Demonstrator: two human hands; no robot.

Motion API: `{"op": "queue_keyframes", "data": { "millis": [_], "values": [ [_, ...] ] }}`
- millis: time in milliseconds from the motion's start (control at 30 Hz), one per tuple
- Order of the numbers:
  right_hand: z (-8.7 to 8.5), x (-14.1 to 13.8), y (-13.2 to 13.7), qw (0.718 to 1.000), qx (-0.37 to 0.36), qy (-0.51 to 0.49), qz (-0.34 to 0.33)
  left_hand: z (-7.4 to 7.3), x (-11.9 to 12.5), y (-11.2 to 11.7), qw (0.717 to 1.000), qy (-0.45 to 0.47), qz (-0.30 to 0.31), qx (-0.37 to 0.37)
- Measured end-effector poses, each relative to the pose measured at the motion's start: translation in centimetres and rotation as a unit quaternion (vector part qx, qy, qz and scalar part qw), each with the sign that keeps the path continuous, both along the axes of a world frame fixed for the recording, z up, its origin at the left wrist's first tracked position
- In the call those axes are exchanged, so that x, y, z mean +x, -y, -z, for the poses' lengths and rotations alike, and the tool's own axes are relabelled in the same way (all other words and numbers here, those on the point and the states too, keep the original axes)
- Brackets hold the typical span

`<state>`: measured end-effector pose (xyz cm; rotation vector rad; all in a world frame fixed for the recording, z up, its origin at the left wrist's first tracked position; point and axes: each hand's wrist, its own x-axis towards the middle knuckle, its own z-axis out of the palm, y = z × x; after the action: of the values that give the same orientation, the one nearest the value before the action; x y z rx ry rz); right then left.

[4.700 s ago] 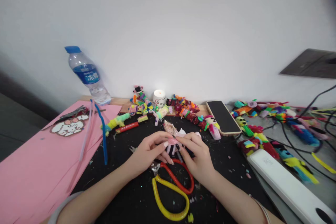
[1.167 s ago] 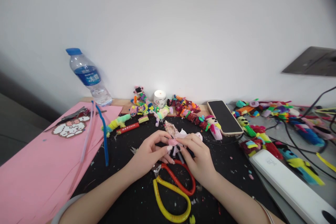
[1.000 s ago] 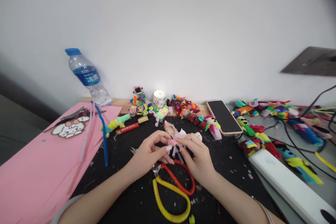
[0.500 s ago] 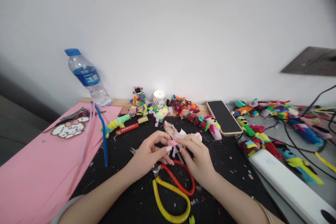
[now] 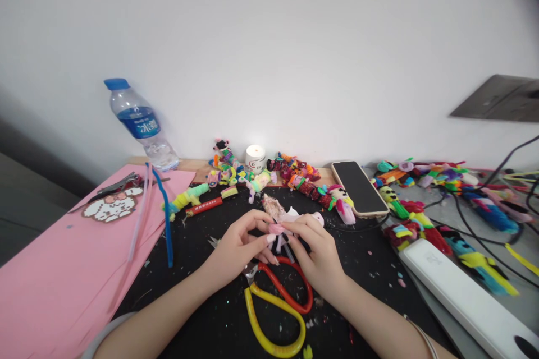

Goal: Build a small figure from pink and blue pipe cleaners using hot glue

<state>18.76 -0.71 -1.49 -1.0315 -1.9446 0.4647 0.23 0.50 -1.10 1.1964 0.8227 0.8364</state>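
Observation:
My left hand [image 5: 238, 247] and my right hand [image 5: 320, 255] meet over the black mat [image 5: 202, 286], fingertips pinched together on a small pink pipe-cleaner piece [image 5: 277, 229] with a black part under it. Both hands hover just above scissors with a red and a yellow handle loop [image 5: 275, 303]. Beyond my fingers lies a pale pink and white fuzzy figure [image 5: 290, 214].
Pink paper sheets [image 5: 59, 269] with a blue pipe cleaner [image 5: 167, 219] and a bead picture [image 5: 110, 205] lie left. A water bottle [image 5: 141, 123], a white jar [image 5: 255, 157], several pipe-cleaner figures [image 5: 303, 176], a phone [image 5: 357, 188], a white power strip [image 5: 467, 294] and cables [image 5: 480, 224] sit around.
The hands stay pinched on the pink piece with only tiny finger shifts. Nothing else on the table has moved.

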Motion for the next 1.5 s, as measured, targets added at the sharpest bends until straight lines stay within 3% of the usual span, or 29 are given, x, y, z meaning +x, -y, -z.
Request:
{"op": "queue_keyframes", "data": {
  "millis": [1500],
  "values": [
    [-0.37, -0.12, 0.03, 1.000, 0.006, -0.005, 0.006, -0.23, 0.04, -0.02, 1.000, -0.007, -0.005, -0.005]
  ]
}}
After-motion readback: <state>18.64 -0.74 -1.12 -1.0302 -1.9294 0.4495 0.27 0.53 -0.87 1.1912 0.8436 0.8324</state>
